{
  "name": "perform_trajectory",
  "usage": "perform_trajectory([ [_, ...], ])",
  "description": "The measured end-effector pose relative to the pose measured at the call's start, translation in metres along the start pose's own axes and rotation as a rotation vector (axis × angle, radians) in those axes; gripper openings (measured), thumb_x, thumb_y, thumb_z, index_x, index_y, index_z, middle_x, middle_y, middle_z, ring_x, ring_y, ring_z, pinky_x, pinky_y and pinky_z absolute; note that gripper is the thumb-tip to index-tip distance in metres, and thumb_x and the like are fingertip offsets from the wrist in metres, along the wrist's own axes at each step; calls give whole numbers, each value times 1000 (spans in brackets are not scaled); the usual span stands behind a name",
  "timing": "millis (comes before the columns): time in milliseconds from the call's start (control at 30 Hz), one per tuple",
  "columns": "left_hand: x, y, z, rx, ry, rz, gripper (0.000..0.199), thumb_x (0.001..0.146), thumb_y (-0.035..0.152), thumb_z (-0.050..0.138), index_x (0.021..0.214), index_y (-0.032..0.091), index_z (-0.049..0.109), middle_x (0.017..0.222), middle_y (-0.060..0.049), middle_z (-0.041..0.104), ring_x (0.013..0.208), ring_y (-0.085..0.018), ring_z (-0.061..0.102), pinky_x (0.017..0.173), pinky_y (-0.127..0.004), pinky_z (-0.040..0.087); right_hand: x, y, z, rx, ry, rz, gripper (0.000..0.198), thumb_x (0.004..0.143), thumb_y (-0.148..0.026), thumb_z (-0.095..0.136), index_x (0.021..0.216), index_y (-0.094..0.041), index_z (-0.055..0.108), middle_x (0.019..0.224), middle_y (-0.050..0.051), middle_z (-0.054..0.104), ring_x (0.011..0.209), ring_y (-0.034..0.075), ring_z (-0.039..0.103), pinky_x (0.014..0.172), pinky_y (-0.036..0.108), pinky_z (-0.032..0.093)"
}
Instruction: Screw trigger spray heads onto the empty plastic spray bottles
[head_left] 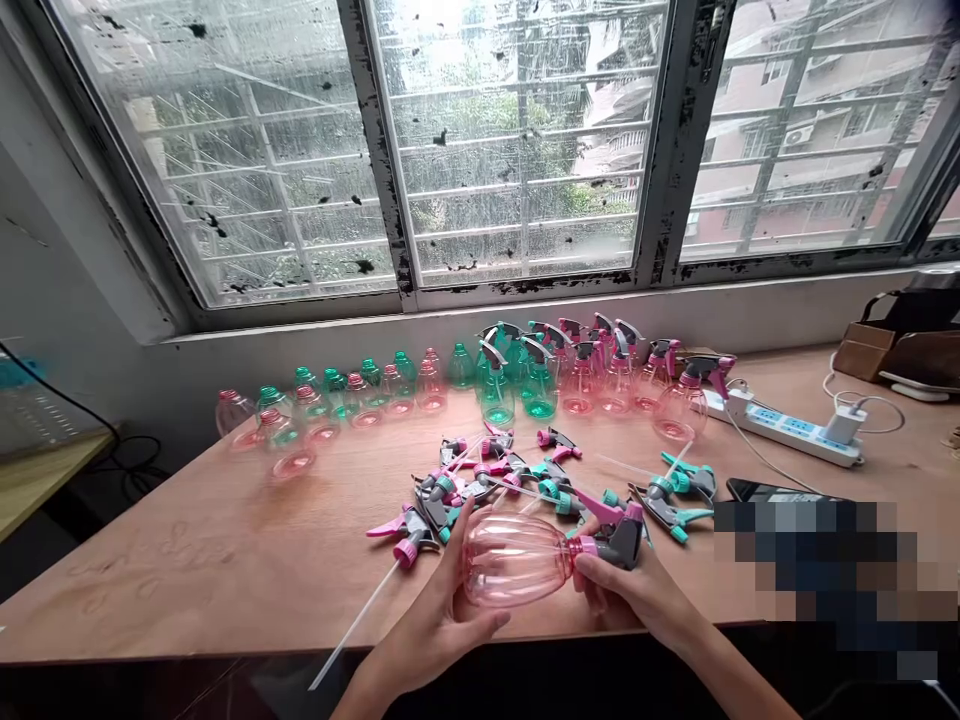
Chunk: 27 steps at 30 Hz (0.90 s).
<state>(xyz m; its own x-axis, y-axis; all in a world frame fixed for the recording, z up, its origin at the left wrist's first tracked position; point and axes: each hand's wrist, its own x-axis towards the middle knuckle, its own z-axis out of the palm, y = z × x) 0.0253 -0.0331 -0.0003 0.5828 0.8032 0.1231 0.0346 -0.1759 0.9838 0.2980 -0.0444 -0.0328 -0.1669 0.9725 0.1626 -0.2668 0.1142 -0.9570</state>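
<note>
Both hands were closed on one piece: the left hand [431, 622] cupped the rounded base end with thumb and fingers, and the right hand [649, 590] gripped the far end. The wooden table [225, 560] spread beyond them, with a loose heap of spray heads [514, 465] lying from about ten to one o'clock. The clear pink bottle [517, 560] lay sideways directly between the palms, its long axis running roughly nine to three o'clock, base at nine in the left hand, neck at three by the right. Its grey-and-pink sprayer [621, 545] carried on that line, the trigger jutting towards eleven. Smallest, the pink collar [589, 546] sat at the neck, right at the right fingertips and so nearer that hand; whether it was tight could not be told.
</note>
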Motion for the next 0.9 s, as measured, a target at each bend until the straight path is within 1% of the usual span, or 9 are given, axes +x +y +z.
perform_trajectory([
  [167, 0, -3, -2, -69, 7, -18, 114, 82, 41, 81, 159, 44, -3, 170, -8, 17, 142, -34, 43, 119, -51, 33, 0, -3, 3, -13, 9, 14, 38, 83, -46, 81, 95, -20, 56, 62, -2, 69, 47, 11, 59, 47, 22, 46],
  [300, 0, -6, -5, -114, 6, -79, 107, 84, 42, 79, 159, 44, 3, 171, -7, 12, 143, -37, 43, 116, -52, 37, 0, -3, 3, -42, 22, 11, 40, 81, -46, 83, 98, -20, 59, 63, -1, 70, 48, 11, 59, 48, 23, 47],
  [367, 0, -3, -3, -64, 11, -63, 111, 83, 37, 81, 159, 45, 1, 170, -7, 17, 143, -34, 43, 118, -52, 34, 1, -2, 2, -12, 32, 13, 38, 82, -46, 82, 95, -20, 58, 65, -1, 71, 46, 11, 58, 48, 23, 47],
  [500, 2, 4, 1, 78, 63, -28, 109, 84, 35, 80, 161, 40, 3, 165, -7, 29, 149, -31, 31, 126, -49, 15, 2, -1, 2, 37, 22, 3, 35, 84, -46, 80, 90, -20, 58, 63, -1, 69, 45, 11, 56, 46, 23, 45],
  [533, 2, 5, 1, 86, 71, -38, 111, 81, 38, 82, 161, 38, 5, 163, -8, 32, 148, -32, 32, 126, -49, 15, 2, -1, 1, 31, 22, 0, 34, 84, -46, 80, 90, -20, 58, 64, -1, 69, 46, 11, 57, 47, 23, 45],
  [600, 2, 4, -1, 40, 65, -84, 114, 77, 47, 83, 162, 34, 8, 154, -11, 43, 140, -34, 42, 122, -51, 25, 2, -1, 1, 0, 22, 11, 35, 82, -46, 82, 93, -20, 60, 64, -1, 68, 48, 12, 57, 48, 24, 46],
  [700, 2, 0, -4, -79, 52, -125, 107, 80, 56, 77, 162, 30, 13, 139, -14, 55, 128, -35, 53, 112, -53, 37, 1, -2, 2, -41, 14, 32, 38, 80, -46, 83, 97, -20, 63, 62, -2, 68, 49, 12, 58, 49, 24, 46],
  [767, 2, -1, -5, -107, 42, -96, 105, 81, 49, 79, 161, 34, 14, 139, -12, 54, 131, -33, 51, 113, -50, 37, 1, -4, 3, -24, 17, 26, 36, 82, -46, 82, 96, -20, 61, 64, -1, 69, 48, 12, 58, 49, 24, 46],
  [900, 2, 0, -2, -13, 33, -38, 105, 85, 35, 79, 161, 41, 7, 140, -8, 56, 134, -28, 49, 120, -47, 28, 1, -8, 6, 27, 48, 13, 36, 83, -46, 81, 90, -21, 57, 64, 0, 71, 45, 11, 56, 46, 23, 43],
])
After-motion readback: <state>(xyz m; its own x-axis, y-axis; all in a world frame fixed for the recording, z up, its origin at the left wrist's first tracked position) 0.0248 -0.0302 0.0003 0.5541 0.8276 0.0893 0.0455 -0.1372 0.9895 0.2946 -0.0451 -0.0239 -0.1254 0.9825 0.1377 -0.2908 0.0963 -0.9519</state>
